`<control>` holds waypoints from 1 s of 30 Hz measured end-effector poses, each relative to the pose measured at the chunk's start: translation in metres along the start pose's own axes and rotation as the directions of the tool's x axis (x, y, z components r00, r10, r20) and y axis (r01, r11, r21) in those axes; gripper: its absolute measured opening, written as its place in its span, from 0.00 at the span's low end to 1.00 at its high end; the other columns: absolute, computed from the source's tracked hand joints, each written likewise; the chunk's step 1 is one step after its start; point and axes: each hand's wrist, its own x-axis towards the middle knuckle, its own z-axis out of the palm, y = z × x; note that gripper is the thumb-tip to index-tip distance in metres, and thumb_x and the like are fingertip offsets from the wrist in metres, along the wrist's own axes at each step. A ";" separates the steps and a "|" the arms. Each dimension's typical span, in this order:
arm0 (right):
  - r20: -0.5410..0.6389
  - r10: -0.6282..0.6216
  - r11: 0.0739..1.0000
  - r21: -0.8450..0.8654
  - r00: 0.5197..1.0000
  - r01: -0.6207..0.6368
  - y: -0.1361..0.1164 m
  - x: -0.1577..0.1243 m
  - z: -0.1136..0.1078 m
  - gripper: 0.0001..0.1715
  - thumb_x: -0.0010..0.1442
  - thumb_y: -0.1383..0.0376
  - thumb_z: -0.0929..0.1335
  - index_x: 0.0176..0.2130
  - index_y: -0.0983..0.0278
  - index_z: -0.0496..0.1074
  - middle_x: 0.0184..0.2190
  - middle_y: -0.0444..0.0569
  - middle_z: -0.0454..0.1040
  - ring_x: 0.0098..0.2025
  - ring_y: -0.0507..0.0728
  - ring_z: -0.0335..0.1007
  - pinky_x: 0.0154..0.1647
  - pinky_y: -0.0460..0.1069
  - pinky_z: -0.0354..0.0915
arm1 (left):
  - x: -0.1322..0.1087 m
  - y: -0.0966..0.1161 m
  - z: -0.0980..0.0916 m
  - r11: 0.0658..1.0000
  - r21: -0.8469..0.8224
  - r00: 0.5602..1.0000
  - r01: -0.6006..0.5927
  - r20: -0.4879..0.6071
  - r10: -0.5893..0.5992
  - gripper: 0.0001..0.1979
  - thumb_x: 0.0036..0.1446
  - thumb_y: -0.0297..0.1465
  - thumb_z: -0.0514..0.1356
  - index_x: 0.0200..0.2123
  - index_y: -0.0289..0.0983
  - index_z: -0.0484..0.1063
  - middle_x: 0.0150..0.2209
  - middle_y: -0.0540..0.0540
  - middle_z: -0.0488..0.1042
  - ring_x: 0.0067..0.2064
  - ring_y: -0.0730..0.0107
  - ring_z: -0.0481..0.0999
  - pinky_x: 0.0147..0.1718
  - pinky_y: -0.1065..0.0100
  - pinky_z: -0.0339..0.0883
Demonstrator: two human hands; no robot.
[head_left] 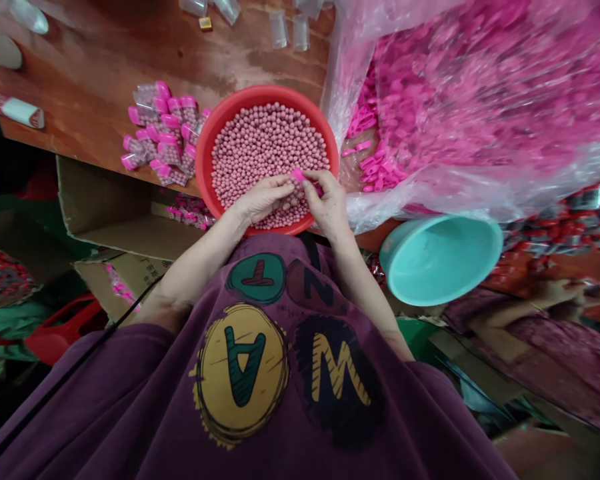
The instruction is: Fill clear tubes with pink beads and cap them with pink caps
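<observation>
Over a red basin [204, 143] of pink beads [270, 147], my two hands meet near the front rim. My left hand [266, 199] is closed, its thumb and fingers pinching a small clear container that the fingers mostly hide. Against its top, my right hand [329, 203] grips a bright pink cap [298, 175] between thumb and fingers. Whether the cap is fully seated I cannot tell. Left of the basin lies a pile of small clear containers with pink caps [167, 137], filled with pink beads.
At the right, a clear plastic bag [353, 53] holds many pink plastic pieces [455, 100]. A turquoise basin [443, 260] stands below it. Cardboard boxes [115, 207] are at the lower left. Clear containers [279, 30] lie at the back. A co-worker's arm [525, 310] shows at right.
</observation>
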 end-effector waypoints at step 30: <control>-0.070 -0.057 0.998 0.024 0.996 0.059 0.002 0.003 -0.003 0.24 0.78 0.44 0.69 0.53 0.57 0.86 0.48 0.50 0.89 0.51 0.61 0.85 0.59 0.60 0.80 | 0.004 -0.001 -0.006 0.999 -0.047 1.000 0.002 0.012 -0.001 0.07 0.72 0.33 0.71 0.45 0.34 0.83 0.39 0.45 0.85 0.37 0.73 0.83 0.38 0.73 0.76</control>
